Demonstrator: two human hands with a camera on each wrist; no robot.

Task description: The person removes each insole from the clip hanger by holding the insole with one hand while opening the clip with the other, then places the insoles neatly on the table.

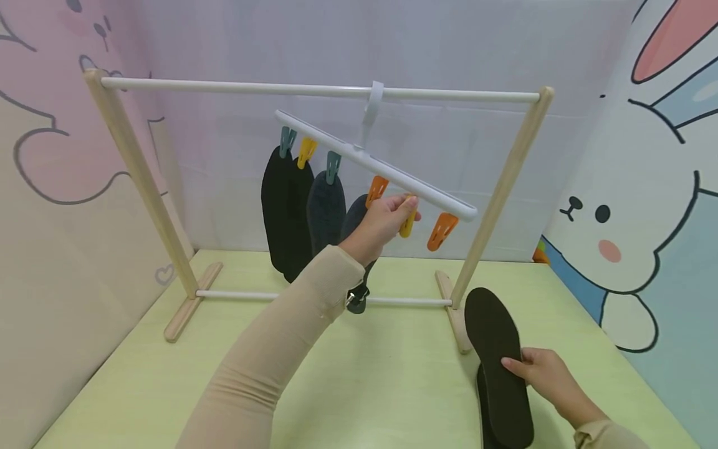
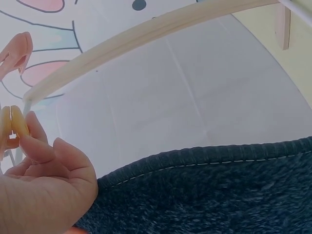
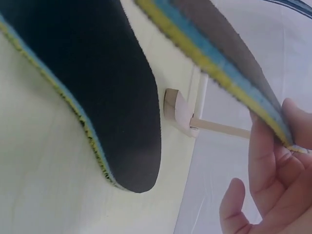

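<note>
with the left grip [image 1: 380, 223], pinching a yellow clip [image 1: 407, 227] on the lower half of a tilted white hanger [image 1: 387, 169], between two orange clips [image 1: 443, 232]. toward the raised end, hanging from more clips [image 1: 333, 167]: dark insoles [image 1: 325, 209]. with the right grip [image 1: 552, 377], pinching a black insole [image 1: 496, 349] by its edge, slanted over the worktop [image 1: 404, 374]. close by, lying on the worktop: a second insole [image 3: 124, 117], blue and yellow along its rim.

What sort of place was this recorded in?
Probably a small indoor set staged for recording: a rack stands on a pale table, a creased sheet forms the backdrop, and a cartoon rabbit decorates the right-hand side.
</note>
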